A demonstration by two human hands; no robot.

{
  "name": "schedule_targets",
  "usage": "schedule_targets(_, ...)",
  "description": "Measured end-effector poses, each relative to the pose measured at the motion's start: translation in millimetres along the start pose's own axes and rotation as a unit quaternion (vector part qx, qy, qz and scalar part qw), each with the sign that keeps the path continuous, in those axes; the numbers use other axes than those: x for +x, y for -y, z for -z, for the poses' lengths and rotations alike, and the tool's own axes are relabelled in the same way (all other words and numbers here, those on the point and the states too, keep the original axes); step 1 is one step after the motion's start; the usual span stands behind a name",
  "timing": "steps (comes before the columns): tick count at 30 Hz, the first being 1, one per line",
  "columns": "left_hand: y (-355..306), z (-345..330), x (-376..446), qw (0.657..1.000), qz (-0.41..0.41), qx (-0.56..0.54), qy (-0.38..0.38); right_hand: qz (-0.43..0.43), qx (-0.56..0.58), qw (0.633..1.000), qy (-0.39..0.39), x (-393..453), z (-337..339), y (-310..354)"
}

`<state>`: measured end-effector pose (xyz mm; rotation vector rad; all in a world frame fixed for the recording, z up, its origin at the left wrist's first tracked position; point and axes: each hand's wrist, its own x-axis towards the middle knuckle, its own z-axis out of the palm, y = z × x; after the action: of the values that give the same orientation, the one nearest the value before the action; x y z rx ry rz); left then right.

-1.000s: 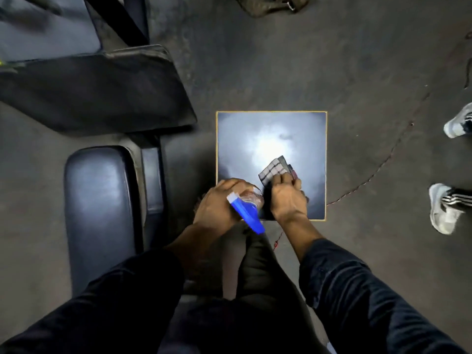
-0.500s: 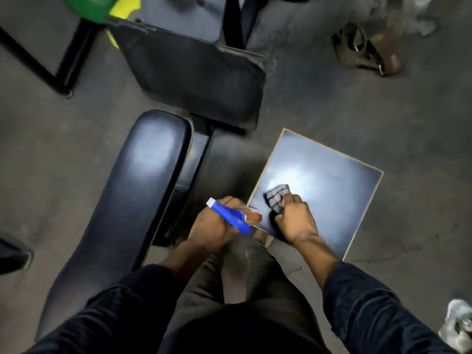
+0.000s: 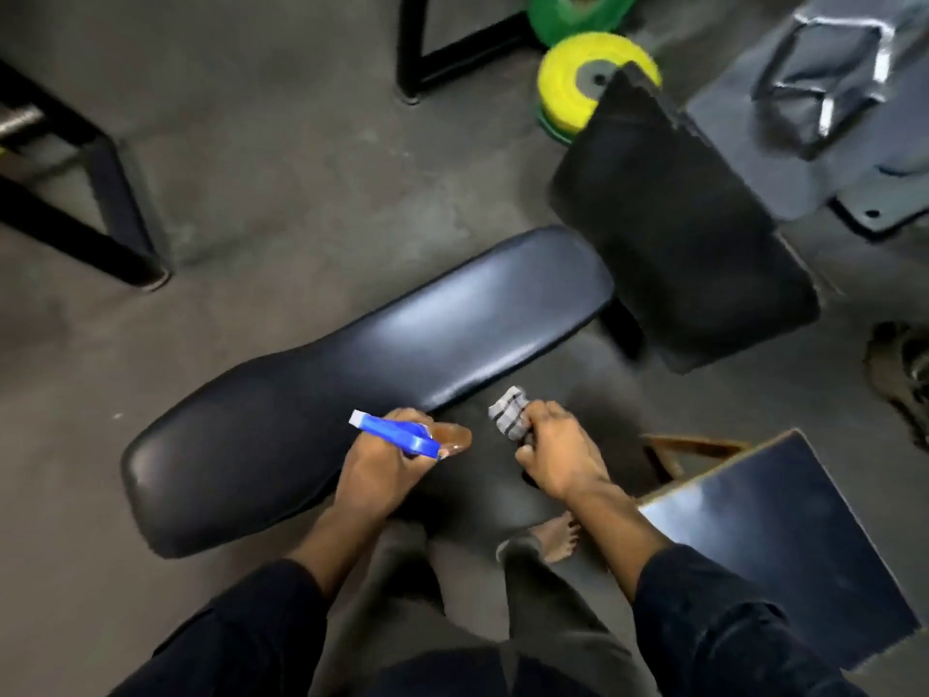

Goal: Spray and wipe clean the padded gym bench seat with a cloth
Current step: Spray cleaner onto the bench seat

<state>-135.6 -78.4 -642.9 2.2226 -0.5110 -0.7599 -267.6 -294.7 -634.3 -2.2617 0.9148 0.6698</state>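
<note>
The long black padded bench seat (image 3: pixel 352 374) lies diagonally across the middle of the head view. My left hand (image 3: pixel 384 465) grips a spray bottle (image 3: pixel 397 436) with a blue head and clear body, held over the seat's near edge with the nozzle pointing left. My right hand (image 3: pixel 558 457) is closed around a grey checked cloth (image 3: pixel 508 420), just off the seat's near right edge and above the floor.
A tilted black backrest pad (image 3: pixel 683 233) stands at the seat's far end. A dark square board (image 3: pixel 784 535) with a pale edge lies at lower right. Yellow and green weight plates (image 3: pixel 578 78) and black metal frame legs (image 3: pixel 115 213) stand on the grey floor behind.
My view has swung left from the square board to the bench. Both hands have come off the board with bottle and cloth and now sit at the seat's near edge.
</note>
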Motion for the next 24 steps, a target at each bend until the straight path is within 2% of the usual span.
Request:
schedule_targets(4,68,68,16,0.998,0.018,-0.032,-0.056,0.062,-0.047,0.996,0.034,40,-33,106)
schedule_targets(8,122,120,39,0.997,0.045,-0.003,-0.069,0.101,-0.097,0.987,0.073,85,-74,191)
schedule_targets(10,140,138,51,0.998,0.046,0.010,-0.046,0.116,-0.124,0.982,0.080,107,-92,220)
schedule_targets(15,164,153,67,0.996,0.062,-0.046,-0.038,0.107,-0.192,0.974,0.055,155,-116,251)
schedule_targets(20,170,136,77,0.993,0.062,-0.088,-0.044,0.104,-0.209,0.971,0.042,196,-137,244)
schedule_targets(24,170,138,87,0.996,0.055,-0.021,-0.069,0.139,-0.193,0.969,0.065,207,-150,246)
